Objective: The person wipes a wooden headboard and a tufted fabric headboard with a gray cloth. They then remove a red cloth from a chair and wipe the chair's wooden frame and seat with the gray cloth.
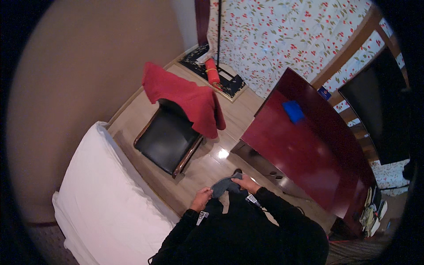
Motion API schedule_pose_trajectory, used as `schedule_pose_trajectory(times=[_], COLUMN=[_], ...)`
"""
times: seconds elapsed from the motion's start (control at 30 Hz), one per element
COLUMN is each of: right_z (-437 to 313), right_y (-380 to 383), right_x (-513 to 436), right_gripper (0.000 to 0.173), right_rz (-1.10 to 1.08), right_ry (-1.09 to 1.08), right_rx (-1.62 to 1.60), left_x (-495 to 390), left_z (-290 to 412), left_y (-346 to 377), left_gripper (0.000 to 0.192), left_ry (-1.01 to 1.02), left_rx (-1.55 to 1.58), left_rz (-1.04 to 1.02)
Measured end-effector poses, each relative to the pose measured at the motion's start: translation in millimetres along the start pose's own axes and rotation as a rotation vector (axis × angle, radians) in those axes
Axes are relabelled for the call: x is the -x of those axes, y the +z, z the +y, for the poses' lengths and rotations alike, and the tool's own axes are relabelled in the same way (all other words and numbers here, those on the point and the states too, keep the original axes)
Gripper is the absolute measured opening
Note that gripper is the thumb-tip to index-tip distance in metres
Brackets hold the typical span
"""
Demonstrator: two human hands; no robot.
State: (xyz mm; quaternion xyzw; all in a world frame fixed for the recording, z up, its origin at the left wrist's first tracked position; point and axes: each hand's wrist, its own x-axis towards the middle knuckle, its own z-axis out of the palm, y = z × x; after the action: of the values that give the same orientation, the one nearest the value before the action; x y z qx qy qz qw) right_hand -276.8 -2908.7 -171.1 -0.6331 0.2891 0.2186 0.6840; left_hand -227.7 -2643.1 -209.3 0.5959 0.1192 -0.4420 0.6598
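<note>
A piece of grey-blue cloth point(222, 187), perhaps a garment, is stretched between my two hands in front of my dark clothing. My left hand point(201, 199) pinches its left end, and my right hand point(246, 184) grips its upper right part. The lower folds of the cloth merge with my dark clothes, so its full shape is hidden. Beyond my hands stands a chair with a black padded seat point(169, 137), and a red cloth point(185, 96) hangs over its back.
On the left is a bed with a white sheet point(102, 198). At the right stands a dark red desk point(298, 155) with a blue object point(293, 111) on it and a flat screen point(374, 106) behind. A red cylinder point(212, 71) lies on a dark mat in the corner.
</note>
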Motion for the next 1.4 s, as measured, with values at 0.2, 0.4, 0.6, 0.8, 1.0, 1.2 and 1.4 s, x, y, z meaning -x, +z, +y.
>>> schedule_pose_trajectory(times=[0.2, 0.4, 0.6, 0.8, 1.0, 1.2, 1.4], right_z=[-5, 24, 70, 128, 154, 64, 39], right_y=[-65, -176, -261, -283, -283, -319, -393], right_x=[-51, -114, -141, -126, -124, -137, -184], right_gripper=[0.026, 0.028, 0.045, 0.051, 0.043, 0.042, 0.040], right_rz=[-0.043, 0.514, 0.871, 0.582, 0.266, 0.437, 0.668], right_ry=[0.039, -0.049, -0.274, -0.120, 0.082, -0.021, -0.071], right_rx=[-0.088, -0.183, 0.296, 0.500, 0.294, 0.332, -0.080], left_x=[-77, -194, -300, -356, -366, -331, -327], left_z=[36, 80, 77, -5, -30, 32, 49], left_y=[41, 152, 252, 236, 219, 265, 211], left_gripper=[0.009, 0.016, 0.043, 0.035, 0.013, 0.025, 0.026], left_ry=[-0.079, -0.170, -0.024, 0.474, 1.162, 0.118, 0.014], left_rx=[-0.219, -0.022, -0.360, -0.926, -1.140, -0.230, 0.112], left_rz=[0.030, -0.054, -0.216, -0.440, -0.965, -0.202, -0.056])
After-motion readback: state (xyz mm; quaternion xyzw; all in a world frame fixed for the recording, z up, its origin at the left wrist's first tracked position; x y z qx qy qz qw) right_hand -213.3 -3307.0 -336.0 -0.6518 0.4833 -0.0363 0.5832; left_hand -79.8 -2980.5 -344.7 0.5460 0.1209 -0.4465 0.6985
